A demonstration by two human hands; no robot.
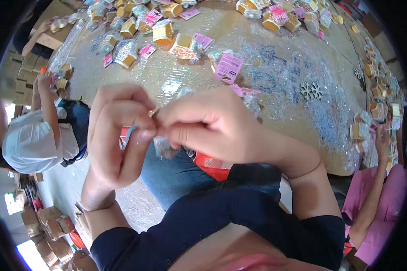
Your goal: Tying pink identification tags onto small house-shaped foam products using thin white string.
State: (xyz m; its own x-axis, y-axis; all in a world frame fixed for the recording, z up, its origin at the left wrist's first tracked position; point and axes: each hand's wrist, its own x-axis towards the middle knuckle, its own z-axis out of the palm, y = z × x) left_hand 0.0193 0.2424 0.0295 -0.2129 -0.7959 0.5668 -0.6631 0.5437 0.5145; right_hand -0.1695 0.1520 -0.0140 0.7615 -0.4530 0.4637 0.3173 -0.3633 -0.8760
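Observation:
In front of my chest, my left hand (118, 135) and my right hand (217, 122) meet with thumbs and fingertips pinched together. Whatever they pinch is too small and covered by the fingers to make out. Just beneath the fingertips hangs a blurred, clear glittery piece (165, 147), which seems to dangle from them. Beyond my right hand lies a pink printed card tag (229, 67) on the table. Farther off, gold and white house-shaped ornaments (163, 32) lie in clear wrapping, several with pink tags.
The brown tabletop (276, 49) carries a spread of fine shiny strands (321, 113) and pale snowflake shapes (311, 90). More ornaments (278, 18) lie along the far side. A co-worker in white (36, 140) sits left, another in pink (371, 203) right. Cardboard boxes (52, 221) stand lower left.

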